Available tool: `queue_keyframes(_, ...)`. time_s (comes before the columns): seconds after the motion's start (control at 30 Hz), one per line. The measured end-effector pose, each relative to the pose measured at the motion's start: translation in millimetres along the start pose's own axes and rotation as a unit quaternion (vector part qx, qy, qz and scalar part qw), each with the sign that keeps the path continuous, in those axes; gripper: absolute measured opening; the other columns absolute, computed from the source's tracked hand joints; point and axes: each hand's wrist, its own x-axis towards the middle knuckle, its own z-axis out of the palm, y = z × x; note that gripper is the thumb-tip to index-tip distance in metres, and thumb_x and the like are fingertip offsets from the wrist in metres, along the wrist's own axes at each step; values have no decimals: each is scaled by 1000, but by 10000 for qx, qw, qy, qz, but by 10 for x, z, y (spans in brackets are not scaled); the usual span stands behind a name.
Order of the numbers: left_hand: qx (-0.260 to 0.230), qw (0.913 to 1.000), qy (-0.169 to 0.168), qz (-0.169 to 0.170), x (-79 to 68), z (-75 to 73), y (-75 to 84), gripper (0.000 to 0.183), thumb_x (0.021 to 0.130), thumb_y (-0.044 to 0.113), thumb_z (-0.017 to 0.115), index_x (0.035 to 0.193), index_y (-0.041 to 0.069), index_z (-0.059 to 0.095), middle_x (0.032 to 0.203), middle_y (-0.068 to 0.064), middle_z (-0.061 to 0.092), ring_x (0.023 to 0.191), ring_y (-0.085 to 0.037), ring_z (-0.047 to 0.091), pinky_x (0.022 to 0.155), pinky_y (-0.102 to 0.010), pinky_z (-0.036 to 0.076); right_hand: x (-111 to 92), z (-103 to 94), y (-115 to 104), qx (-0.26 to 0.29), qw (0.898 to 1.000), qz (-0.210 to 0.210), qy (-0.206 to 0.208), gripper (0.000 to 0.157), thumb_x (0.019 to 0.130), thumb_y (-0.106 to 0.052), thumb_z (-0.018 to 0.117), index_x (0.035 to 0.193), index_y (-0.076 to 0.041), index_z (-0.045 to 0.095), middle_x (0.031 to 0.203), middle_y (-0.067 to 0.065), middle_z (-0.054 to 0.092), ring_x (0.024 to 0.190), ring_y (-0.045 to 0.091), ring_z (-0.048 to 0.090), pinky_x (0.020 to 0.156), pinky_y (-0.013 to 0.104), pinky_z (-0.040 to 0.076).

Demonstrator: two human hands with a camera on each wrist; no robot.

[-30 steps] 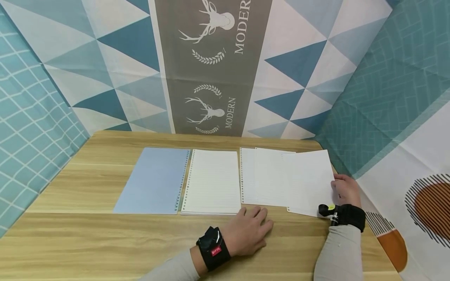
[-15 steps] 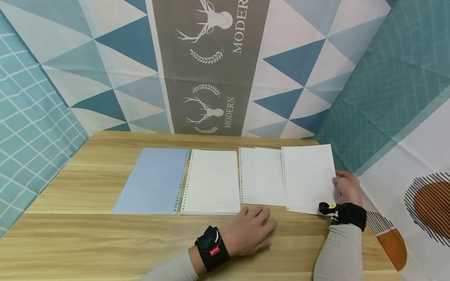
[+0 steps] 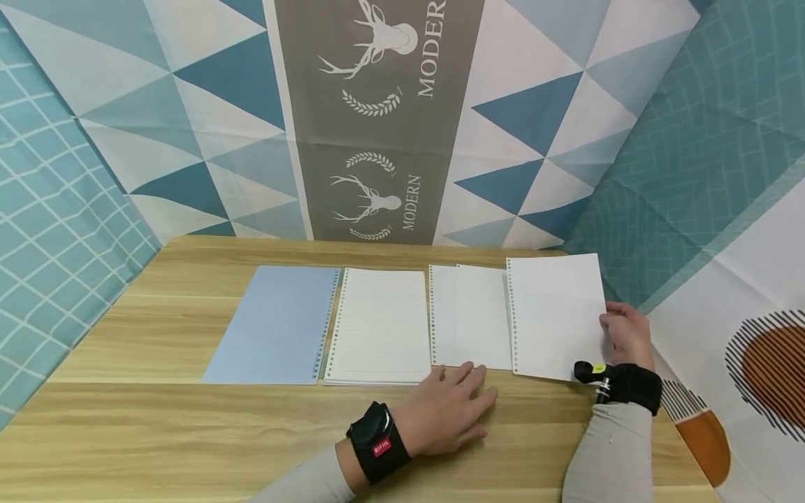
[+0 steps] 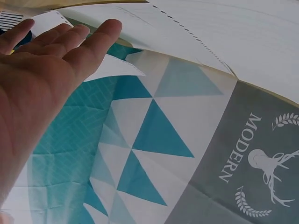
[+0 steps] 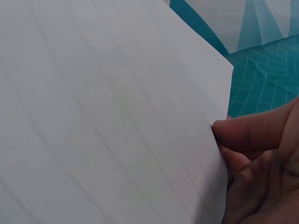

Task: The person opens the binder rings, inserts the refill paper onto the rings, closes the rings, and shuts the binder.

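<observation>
My right hand point(image 3: 627, 334) pinches the right edge of a white loose-leaf sheet point(image 3: 556, 314), thumb on the near face in the right wrist view. Faint ruled lines show on this sheet point(image 5: 117, 112) up close. Its punched left edge overlaps other loose sheets point(image 3: 481, 314), which lie fanned out on the table. My left hand point(image 3: 443, 412) rests palm down with fingers spread, fingertips right at the lower edges of the paper. In the left wrist view the fingers of this hand point(image 4: 51, 70) are extended and hold nothing.
Left of the loose sheets lies a stack of lined paper point(image 3: 380, 325) with punched holes. A blue notebook cover point(image 3: 273, 325) lies beside it. The wooden table point(image 3: 157, 433) ends at patterned cloth point(image 3: 377, 140) behind and at both sides.
My right hand has moved slightly right and away from me. The held sheet has shifted with it, uncovering more of the sheets beneath. My left hand has stayed nearly in place.
</observation>
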Motion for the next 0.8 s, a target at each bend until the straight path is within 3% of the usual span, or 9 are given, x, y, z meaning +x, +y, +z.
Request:
queue_keyframes(0.4,-224,9995,-135,-164,9,-30,-49,55,103,58,45,149,28,42,160,-6,41,146,-25,46,107,-51,50,-84,-6,-120,106,9999,73,-49,55,107,-15,38,160,-6,29,165,18,25,148,34,27,125,54,23)
queue_keyframes(0.8,-331,9992,80,-210,-10,-61,-101,47,102,54,50,140,26,44,156,-7,46,144,-26,48,104,-52,52,-161,24,-211,97,9999,-51,-55,55,107,-17,37,161,-8,29,166,18,25,146,33,30,125,53,24)
